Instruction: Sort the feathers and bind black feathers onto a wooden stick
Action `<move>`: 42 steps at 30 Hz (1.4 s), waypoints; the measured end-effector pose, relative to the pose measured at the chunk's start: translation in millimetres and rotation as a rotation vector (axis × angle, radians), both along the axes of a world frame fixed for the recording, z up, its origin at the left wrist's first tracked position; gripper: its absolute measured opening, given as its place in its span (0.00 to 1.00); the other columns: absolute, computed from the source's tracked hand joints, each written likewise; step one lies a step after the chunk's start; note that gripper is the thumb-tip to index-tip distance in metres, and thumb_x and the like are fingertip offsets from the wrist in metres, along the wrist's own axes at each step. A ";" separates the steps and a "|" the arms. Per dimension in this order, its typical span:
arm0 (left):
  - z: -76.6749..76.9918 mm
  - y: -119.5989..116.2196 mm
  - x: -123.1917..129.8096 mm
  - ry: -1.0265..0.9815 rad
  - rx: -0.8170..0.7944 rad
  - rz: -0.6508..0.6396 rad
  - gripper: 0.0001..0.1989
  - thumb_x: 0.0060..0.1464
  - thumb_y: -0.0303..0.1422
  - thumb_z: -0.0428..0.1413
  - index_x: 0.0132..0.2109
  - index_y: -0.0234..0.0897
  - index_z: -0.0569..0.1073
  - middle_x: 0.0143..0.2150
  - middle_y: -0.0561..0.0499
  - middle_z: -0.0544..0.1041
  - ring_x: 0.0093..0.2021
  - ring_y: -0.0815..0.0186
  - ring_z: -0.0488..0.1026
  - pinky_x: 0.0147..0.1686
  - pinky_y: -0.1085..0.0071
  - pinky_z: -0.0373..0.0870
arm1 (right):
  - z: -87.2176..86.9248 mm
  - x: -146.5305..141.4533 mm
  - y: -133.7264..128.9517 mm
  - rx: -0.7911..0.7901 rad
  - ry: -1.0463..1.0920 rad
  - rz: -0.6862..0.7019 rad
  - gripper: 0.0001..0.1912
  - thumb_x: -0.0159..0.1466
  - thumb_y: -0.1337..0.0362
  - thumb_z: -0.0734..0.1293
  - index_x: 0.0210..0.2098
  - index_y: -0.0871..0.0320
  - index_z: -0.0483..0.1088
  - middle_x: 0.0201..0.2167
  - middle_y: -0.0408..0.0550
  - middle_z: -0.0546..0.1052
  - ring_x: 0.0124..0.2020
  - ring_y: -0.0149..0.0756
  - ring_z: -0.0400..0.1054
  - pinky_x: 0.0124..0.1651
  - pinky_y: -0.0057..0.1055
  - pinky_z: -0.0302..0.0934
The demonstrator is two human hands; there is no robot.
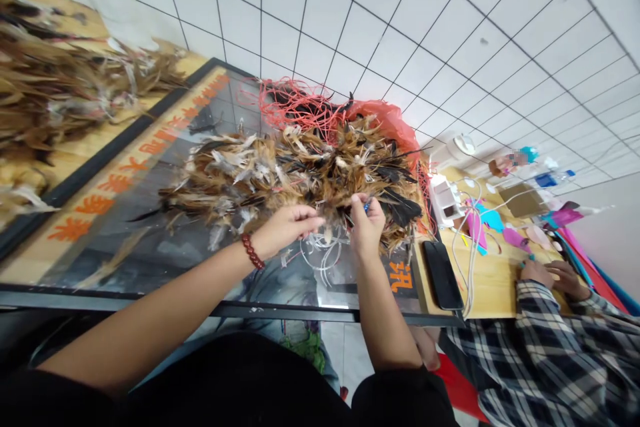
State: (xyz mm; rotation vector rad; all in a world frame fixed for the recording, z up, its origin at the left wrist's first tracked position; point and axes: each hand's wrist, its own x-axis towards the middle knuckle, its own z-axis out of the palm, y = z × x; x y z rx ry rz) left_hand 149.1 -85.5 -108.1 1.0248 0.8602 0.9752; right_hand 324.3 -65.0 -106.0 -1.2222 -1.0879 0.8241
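A long heap of brown, white and black feathers (240, 173) lies across the dark glass-like panel in front of me. My left hand (287, 228), with a beaded bracelet at the wrist, is at the near edge of the heap. Its thumb and fingers are pinched together, and what they hold is too small to make out. Close to its right, my right hand (367, 227) is closed on a small blue object (367, 207), mostly hidden by the fingers. Loops of thin white cord (325, 259) lie on the panel between and below the hands.
Red strings (305, 103) and a red plastic bag (387, 117) lie behind the heap. More feathers (65, 90) cover the table at left. A black phone (443, 277), white cables and a white power strip (445, 197) are at right, beside a co-worker in a plaid sleeve (540, 313).
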 end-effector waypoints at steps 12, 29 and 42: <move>29.2 29.7 -60.9 0.710 0.647 0.584 0.07 0.52 0.31 0.57 0.34 0.41 0.82 0.33 0.48 0.79 0.35 0.59 0.73 0.44 0.62 0.68 | 1.3 -10.4 -10.2 0.089 -0.164 0.036 0.14 0.61 0.53 0.68 0.34 0.60 0.71 0.26 0.40 0.70 0.27 0.27 0.61 0.36 0.26 0.58; 38.6 7.1 -11.9 1.090 1.055 0.206 0.14 0.58 0.27 0.48 0.33 0.42 0.78 0.33 0.43 0.76 0.40 0.53 0.69 0.55 0.49 0.57 | -10.6 -15.6 -19.1 0.268 -0.804 0.267 0.17 0.60 0.65 0.64 0.48 0.54 0.74 0.36 0.49 0.80 0.34 0.38 0.73 0.43 0.33 0.65; 19.5 19.6 -26.5 0.726 0.884 0.545 0.06 0.55 0.30 0.54 0.35 0.40 0.76 0.39 0.46 0.79 0.44 0.58 0.73 0.54 0.58 0.63 | -12.8 -15.1 -9.5 -0.016 -0.496 0.174 0.12 0.62 0.55 0.65 0.31 0.57 0.72 0.22 0.39 0.67 0.24 0.28 0.58 0.31 0.26 0.54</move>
